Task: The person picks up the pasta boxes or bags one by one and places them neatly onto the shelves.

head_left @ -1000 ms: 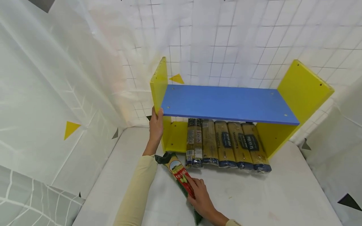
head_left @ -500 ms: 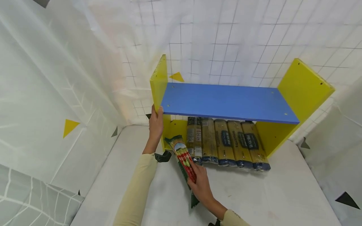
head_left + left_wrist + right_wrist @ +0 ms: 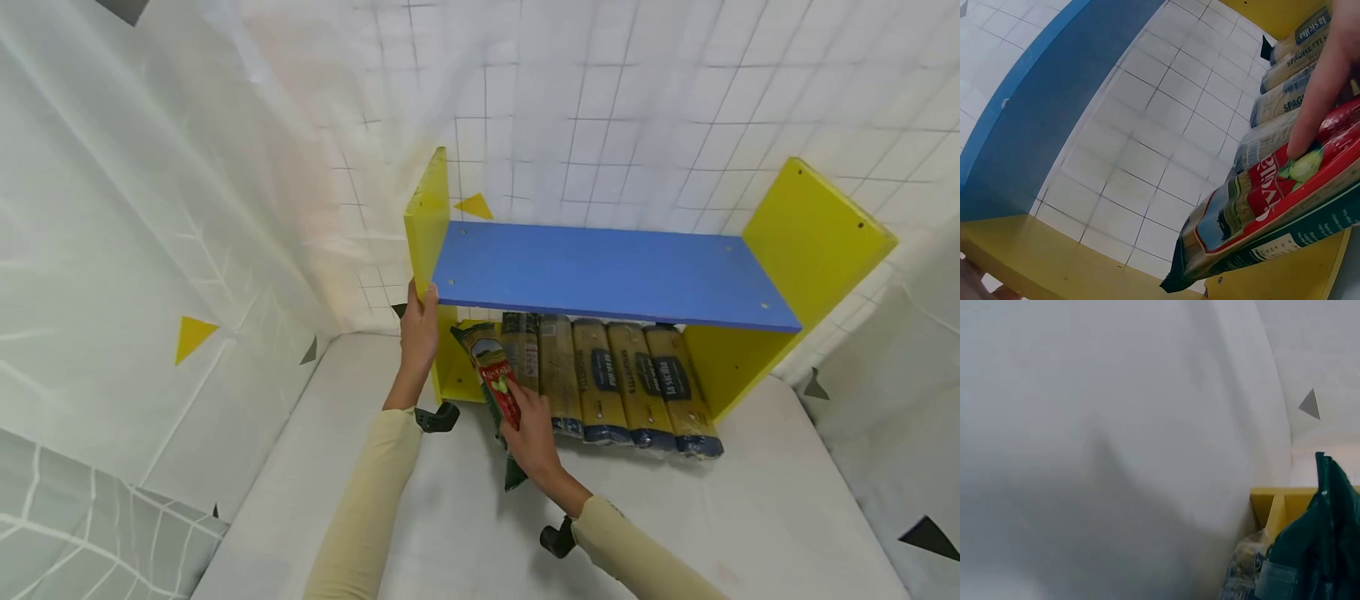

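Observation:
My right hand (image 3: 534, 433) holds a long green and red packet (image 3: 495, 379) with olives printed on it. The packet slants, its far end inside the lower left compartment of a yellow and blue shelf unit (image 3: 615, 271). In the left wrist view, a finger (image 3: 1319, 103) of that hand lies along the face of the packet (image 3: 1229, 219). My left hand (image 3: 418, 337) grips the unit's left yellow side panel (image 3: 426, 221) where the blue board meets it. The right wrist view shows only the packet's green end (image 3: 1316, 550); the right hand is out of it.
Several spaghetti packs (image 3: 600, 383) lie side by side under the blue board, toward the right yellow panel (image 3: 821, 242). Their front ends stick out past the unit onto the white table surface (image 3: 660, 508). A white gridded wall sheet (image 3: 570, 108) hangs behind.
My right hand has moved the green and red packet forward and up from the table, its far end now inside the compartment beside the leftmost spaghetti pack. The left hand keeps its grip.

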`<action>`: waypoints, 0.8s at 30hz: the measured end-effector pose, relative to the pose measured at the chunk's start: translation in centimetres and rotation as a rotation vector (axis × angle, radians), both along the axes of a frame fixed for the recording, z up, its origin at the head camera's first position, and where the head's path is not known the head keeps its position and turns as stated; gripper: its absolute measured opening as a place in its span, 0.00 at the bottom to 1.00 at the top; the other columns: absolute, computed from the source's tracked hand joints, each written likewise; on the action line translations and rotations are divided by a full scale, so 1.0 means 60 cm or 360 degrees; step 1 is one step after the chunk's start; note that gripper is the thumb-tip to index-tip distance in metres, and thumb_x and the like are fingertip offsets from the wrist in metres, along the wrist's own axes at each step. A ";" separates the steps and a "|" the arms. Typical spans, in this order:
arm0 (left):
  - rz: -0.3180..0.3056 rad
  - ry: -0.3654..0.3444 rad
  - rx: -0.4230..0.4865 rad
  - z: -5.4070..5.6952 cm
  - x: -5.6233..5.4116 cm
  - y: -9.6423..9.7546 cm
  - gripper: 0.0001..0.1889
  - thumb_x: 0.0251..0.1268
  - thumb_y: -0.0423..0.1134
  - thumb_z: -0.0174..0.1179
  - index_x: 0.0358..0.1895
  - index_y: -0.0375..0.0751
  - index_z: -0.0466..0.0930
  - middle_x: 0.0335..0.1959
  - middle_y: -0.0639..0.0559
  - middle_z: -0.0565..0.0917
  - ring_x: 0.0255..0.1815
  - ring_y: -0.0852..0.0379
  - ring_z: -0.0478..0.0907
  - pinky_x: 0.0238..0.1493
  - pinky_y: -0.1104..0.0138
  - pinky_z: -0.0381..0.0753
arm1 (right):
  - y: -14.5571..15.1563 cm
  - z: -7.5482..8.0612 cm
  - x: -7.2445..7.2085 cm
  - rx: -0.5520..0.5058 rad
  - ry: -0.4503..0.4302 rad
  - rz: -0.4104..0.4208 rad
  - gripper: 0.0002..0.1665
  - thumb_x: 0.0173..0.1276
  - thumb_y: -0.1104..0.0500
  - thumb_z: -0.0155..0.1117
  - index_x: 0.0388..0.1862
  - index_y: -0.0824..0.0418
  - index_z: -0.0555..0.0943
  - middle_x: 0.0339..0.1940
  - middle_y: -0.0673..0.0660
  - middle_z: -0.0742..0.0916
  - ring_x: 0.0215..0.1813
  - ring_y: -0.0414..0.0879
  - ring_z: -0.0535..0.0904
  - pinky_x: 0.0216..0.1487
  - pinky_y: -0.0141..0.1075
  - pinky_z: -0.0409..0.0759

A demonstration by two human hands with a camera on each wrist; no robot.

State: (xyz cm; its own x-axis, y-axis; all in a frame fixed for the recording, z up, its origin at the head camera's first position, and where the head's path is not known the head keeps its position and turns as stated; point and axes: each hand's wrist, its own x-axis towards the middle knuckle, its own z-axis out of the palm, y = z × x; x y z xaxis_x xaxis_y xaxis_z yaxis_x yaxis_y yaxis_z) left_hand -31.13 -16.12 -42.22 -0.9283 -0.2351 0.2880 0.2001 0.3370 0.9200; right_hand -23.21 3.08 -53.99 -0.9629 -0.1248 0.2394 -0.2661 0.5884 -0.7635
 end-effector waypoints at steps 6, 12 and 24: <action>-0.0002 -0.0025 0.0022 -0.001 0.000 0.000 0.31 0.84 0.57 0.37 0.82 0.51 0.53 0.59 0.35 0.79 0.44 0.40 0.74 0.43 0.54 0.68 | -0.001 -0.005 -0.024 0.0115 0.0060 -0.0027 0.36 0.65 0.68 0.59 0.74 0.67 0.72 0.66 0.72 0.80 0.50 0.59 0.73 0.44 0.47 0.74; 0.0021 -0.0002 -0.0018 0.001 0.002 0.000 0.30 0.84 0.56 0.37 0.81 0.50 0.54 0.54 0.36 0.80 0.42 0.43 0.73 0.41 0.55 0.67 | 0.000 -0.012 -0.032 0.0190 -0.0084 -0.0084 0.35 0.64 0.65 0.63 0.73 0.66 0.74 0.66 0.71 0.80 0.54 0.62 0.74 0.51 0.53 0.75; 0.0006 0.0034 -0.0028 -0.001 -0.002 -0.001 0.30 0.85 0.54 0.37 0.81 0.47 0.54 0.52 0.35 0.79 0.39 0.43 0.72 0.41 0.55 0.68 | 0.025 -0.034 -0.038 0.0553 -0.0093 0.0091 0.46 0.64 0.45 0.71 0.77 0.61 0.69 0.76 0.71 0.68 0.68 0.69 0.68 0.58 0.63 0.76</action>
State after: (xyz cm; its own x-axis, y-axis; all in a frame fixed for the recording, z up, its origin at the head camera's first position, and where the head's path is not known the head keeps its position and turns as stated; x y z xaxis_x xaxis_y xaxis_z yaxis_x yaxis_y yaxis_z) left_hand -31.23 -16.19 -42.29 -0.9209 -0.2332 0.3122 0.2186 0.3540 0.9093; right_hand -25.47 4.57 -56.04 -0.9627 -0.2434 0.1178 -0.2681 0.8011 -0.5351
